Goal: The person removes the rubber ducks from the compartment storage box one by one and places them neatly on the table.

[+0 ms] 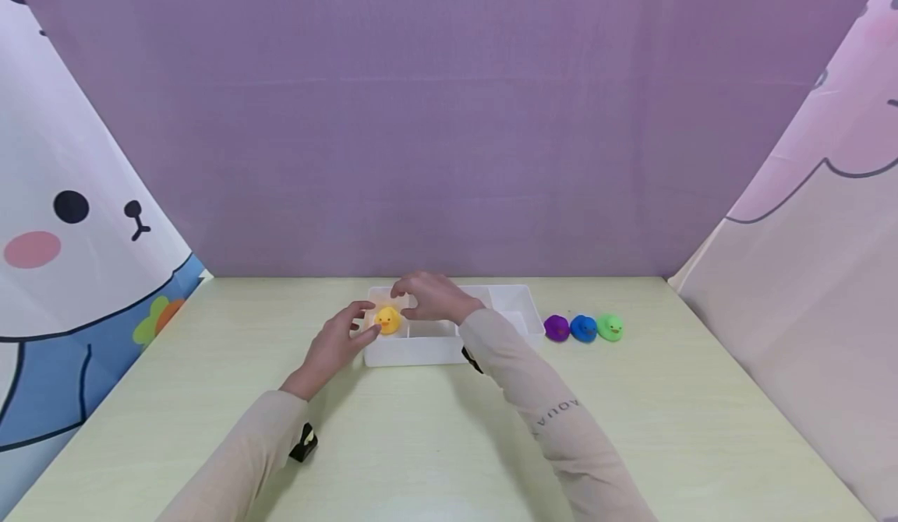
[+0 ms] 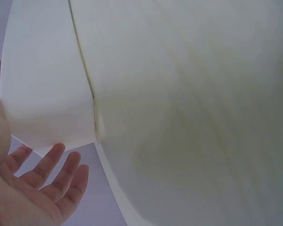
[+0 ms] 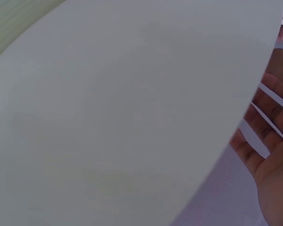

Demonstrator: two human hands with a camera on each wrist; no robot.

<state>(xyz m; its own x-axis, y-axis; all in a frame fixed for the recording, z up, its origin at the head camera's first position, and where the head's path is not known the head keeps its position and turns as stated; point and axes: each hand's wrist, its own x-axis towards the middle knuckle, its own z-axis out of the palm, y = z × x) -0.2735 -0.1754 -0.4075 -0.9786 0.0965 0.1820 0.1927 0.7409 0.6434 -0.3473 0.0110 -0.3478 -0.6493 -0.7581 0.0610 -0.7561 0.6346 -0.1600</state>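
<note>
A yellow rubber duck (image 1: 387, 320) sits in the leftmost compartment of a white divided box (image 1: 421, 353). My left hand (image 1: 337, 345) is at the box's left end, its thumb and fingers spread apart beside the duck. The thumb tip comes close to the duck; whether it touches cannot be told. Over the compartments just right of the duck hovers my right hand (image 1: 436, 298), fingers loosely bent and nothing between them. Both wrist views show the white box's wall large and close; the left hand's fingers (image 2: 51, 162) and the right hand's fingers (image 3: 264, 117) appear extended there.
Purple (image 1: 557, 328), blue (image 1: 584, 328) and green (image 1: 609, 327) rubber ducks stand in a row on the table (image 1: 393, 444), right of the box. A purple cloth wall (image 1: 435, 117) rises behind the table, with printed cloth on either side.
</note>
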